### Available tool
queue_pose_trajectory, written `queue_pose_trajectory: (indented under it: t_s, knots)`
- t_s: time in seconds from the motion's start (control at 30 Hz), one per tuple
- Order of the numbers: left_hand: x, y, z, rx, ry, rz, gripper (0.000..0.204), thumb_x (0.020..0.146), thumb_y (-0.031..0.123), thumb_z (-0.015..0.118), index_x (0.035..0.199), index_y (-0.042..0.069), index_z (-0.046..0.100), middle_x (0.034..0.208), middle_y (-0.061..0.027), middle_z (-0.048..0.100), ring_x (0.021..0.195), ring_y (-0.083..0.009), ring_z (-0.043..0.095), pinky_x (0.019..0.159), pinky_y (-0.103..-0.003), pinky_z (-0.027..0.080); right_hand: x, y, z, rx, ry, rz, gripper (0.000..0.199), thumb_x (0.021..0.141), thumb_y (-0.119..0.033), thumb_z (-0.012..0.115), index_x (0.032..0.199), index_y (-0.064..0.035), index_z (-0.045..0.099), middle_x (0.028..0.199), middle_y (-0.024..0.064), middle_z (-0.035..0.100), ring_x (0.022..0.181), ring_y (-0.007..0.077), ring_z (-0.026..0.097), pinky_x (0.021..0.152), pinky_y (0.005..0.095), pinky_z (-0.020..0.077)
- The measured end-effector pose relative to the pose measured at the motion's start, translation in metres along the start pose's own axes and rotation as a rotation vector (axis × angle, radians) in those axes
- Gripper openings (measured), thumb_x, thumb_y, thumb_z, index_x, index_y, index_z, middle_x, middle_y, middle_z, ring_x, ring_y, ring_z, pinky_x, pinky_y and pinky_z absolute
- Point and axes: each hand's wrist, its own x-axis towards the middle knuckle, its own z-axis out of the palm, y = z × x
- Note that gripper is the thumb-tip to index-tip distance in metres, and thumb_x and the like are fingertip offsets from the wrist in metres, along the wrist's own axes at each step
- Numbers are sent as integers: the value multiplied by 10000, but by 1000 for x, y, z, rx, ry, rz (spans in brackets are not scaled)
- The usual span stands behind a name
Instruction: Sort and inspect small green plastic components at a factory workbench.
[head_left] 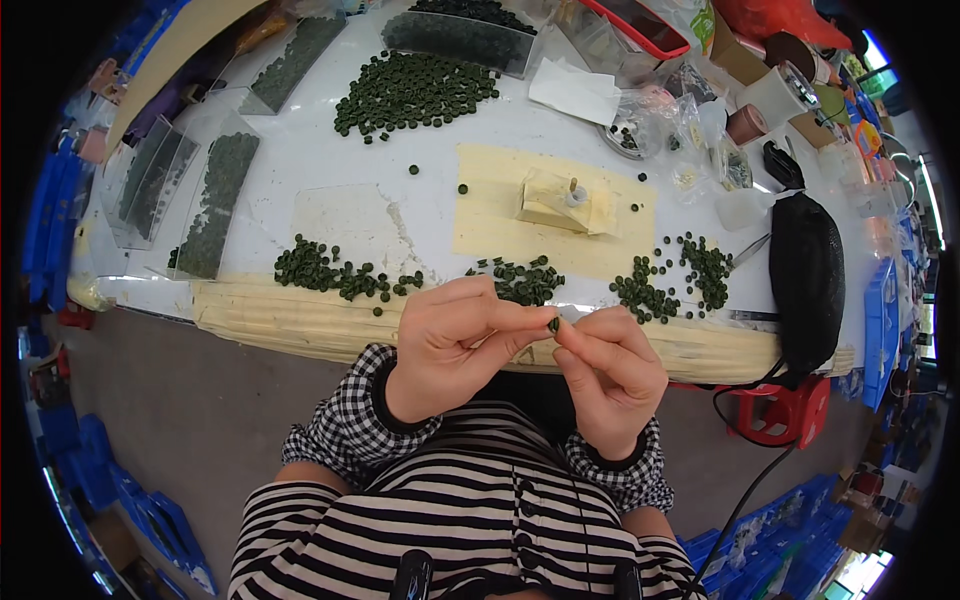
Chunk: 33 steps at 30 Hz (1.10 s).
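Both hands meet near the table's (300, 170) near edge: left hand (455, 345) and right hand (610, 375) pinch one small green ring (553, 324) between fingertips. Best kept steady with a light grip, above the ring piles (520, 280).

Small dark green ring (553, 324) between both hands' fingers (520, 318)

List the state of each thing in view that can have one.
Left hand: fingers curled, pinching the small dark green ring.
Right hand: pinching the same ring.
Small dark green ring: held between both hands' fingertips.
Clear tray: filled with rings.
Peg jig: upright, empty.
Black pouch: lying closed.
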Motion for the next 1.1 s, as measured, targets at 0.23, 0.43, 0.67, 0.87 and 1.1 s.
queue_pose_trajectory:
  t_s: [0.23, 0.43, 0.67, 0.87, 1.1]
  knots:
    - [-1, -2, -1, -138, -6, -175, 185, 761, 5, 739, 937, 60, 727, 571, 62, 335, 513, -42, 294, 485, -221, 226, 0, 1, 1, -73, 18, -68, 319, 724, 78, 707, 1025, -29, 704, 826, 53, 629, 706, 165, 545, 625, 260, 422]
    - [-1, 0, -3, -114, 0, -172, 190, 757, 2, 739, 936, 65, 730, 568, 58, 338, 513, -44, 297, 483, -223, 224, 1, -1, 3, -121, 19, -88, 342, 716, 80, 709, 1038, -34, 703, 824, 52, 627, 701, 172, 551, 627, 267, 432]
    - [3, 5, -3, 85, 3, 5, 220, 758, -24, 721, 959, 64, 731, 579, 18, 476, 511, -51, 371, 454, -212, 260, 0, -2, 1, -72, -27, 0, 353, 730, 79, 704, 1061, -43, 700, 845, 53, 629, 725, 166, 558, 644, 252, 448]
    - [3, 2, -4, -1, -34, -79, 213, 771, -10, 720, 970, 66, 729, 572, 23, 457, 513, -48, 362, 461, -214, 263, 0, -1, 1, -58, -24, 11, 347, 727, 78, 707, 1054, -38, 702, 840, 54, 629, 716, 165, 554, 634, 250, 448]
    - [1, -2, -5, -129, -51, -191, 208, 781, 7, 722, 977, 79, 730, 573, 62, 360, 521, -43, 290, 485, -226, 231, 3, 0, 1, -141, -41, -56, 352, 709, 76, 715, 1043, -35, 705, 821, 50, 627, 700, 167, 549, 619, 254, 441]
